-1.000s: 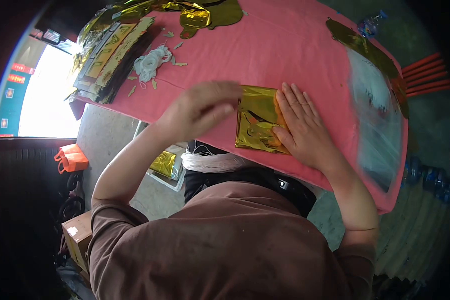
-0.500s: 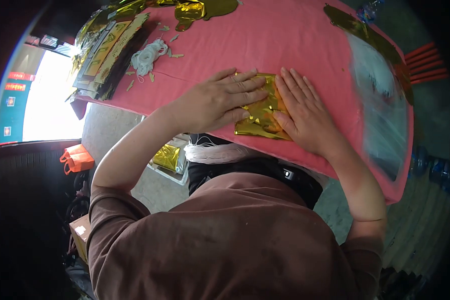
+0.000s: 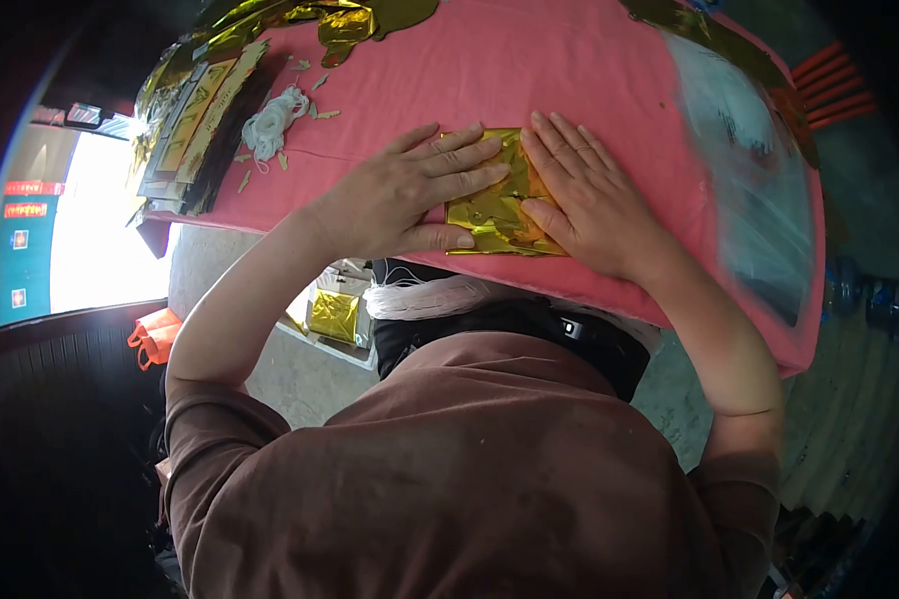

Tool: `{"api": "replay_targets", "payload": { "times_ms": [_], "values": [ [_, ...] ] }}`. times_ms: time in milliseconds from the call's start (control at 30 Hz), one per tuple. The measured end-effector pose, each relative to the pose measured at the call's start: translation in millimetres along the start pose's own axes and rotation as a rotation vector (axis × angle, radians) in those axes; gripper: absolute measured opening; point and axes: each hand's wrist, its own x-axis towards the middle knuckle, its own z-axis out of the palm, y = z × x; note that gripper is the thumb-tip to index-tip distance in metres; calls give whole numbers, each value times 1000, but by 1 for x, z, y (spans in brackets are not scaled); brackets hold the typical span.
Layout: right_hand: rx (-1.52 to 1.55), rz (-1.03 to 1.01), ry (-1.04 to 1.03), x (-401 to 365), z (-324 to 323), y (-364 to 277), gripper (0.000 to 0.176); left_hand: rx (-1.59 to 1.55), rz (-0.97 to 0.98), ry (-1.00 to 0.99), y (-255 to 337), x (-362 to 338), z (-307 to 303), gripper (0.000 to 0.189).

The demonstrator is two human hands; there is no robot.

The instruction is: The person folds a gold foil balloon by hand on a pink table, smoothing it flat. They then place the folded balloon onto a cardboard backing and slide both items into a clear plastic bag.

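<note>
Gold foil packet: a shiny, creased square (image 3: 499, 212), flat near the body-side edge of a pink-covered bench (image 3: 569, 60), probably placed there so both palms can bear down without a long reach
Left hand: open and flat (image 3: 400, 195), grasping nothing; fingers and thumb lie on the packet's left side, seemingly to steady the slippery foil
Right hand: also open, palm down (image 3: 604, 210), closed on nothing; it covers the packet's right side, fingers pointing away from the body, a counterweight to the other hand, it seems
White string: a loose tangle (image 3: 275, 122), left of the packet and farther from the body, with small pale scraps (image 3: 327, 115) around it
Printed strips: an overlapping pile (image 3: 195, 130), well to the packet's left, beyond the string
Clear plastic: a wrinkled sheet (image 3: 759, 220) to the packet's right (what lies inside or under it is hard to tell)
White thread: a thick skein (image 3: 435, 299) at the person's waist, on the body side of the packet
Second gold foil piece: a square (image 3: 335, 314), below bench height, left of the packet and toward the body
</note>
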Motion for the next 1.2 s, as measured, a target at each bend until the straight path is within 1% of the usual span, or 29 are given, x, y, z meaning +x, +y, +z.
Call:
{"api": "replay_targets", "payload": {
  "times_ms": [67, 133, 167, 233, 267, 333, 367, 433, 467, 533, 567, 633, 667, 733, 800, 867, 1000, 1067, 1200],
  "values": [
    [-6, 2, 6, 1, -1, 6, 61, 2, 5, 35, 1, 0, 1, 67],
    [378, 15, -83, 4, -5, 20, 59, 19, -1, 12, 1, -1, 1, 69],
    [371, 21, -81, 4, -6, 26, 59, 32, -18, -12, 2, -1, 1, 71],
    [1346, 216, 76, 3, -10, 39, 60, 33, -21, -12, 2, -1, 1, 71],
    [1338, 216, 80, 3, -13, 46, 60, 32, -32, -19, 3, -1, 0, 71],
    [1238, 213, 205, 3, -18, 56, 55, 34, -28, -15, 3, -1, 1, 71],
    [1233, 211, 206, 4, -18, 51, 55, 31, -29, -18, 2, -1, 1, 71],
    [854, 201, 269, 6, -12, 30, 48, 36, -26, -12, 2, -1, 1, 71],
    [859, 200, 266, 6, -11, 23, 48, 37, -23, -11, 2, -1, 1, 70],
    [438, 51, 204, 7, -6, 11, 47, 32, -23, -9, 2, -2, 2, 70],
    [443, 50, 200, 7, -5, 7, 47, 31, -17, 1, 2, -2, 2, 70],
    [268, 35, 132, 4, -3, 1, 52, 34, -13, 4, 2, -1, 2, 70],
    [270, 35, 127, 2, -3, 0, 52, 42, -6, 10, 2, -1, 2, 69],
    [121, 30, 33, 1, -4, -2, 58, 35, -10, 6, 3, -2, 2, 70],
    [94, 25, 30, -1, -3, -3, 60, 37, -12, 5, 3, -2, 1, 70],
    [68, 23, 28, -1, -4, -5, 61, 2, -9, 33, 3, -2, 2, 65],
    [30, 20, -6, -1, -5, -4, 63, -23, -5, 47, 0, -4, 2, 65],
    [17, 13, -8, 0, -4, -4, 63, -105, 1, 48, -1, -7, 1, 78],
    [29, 15, -3, 0, -5, -4, 63, -98, 8, 76, 8, -12, -3, 74]
  ]
}}
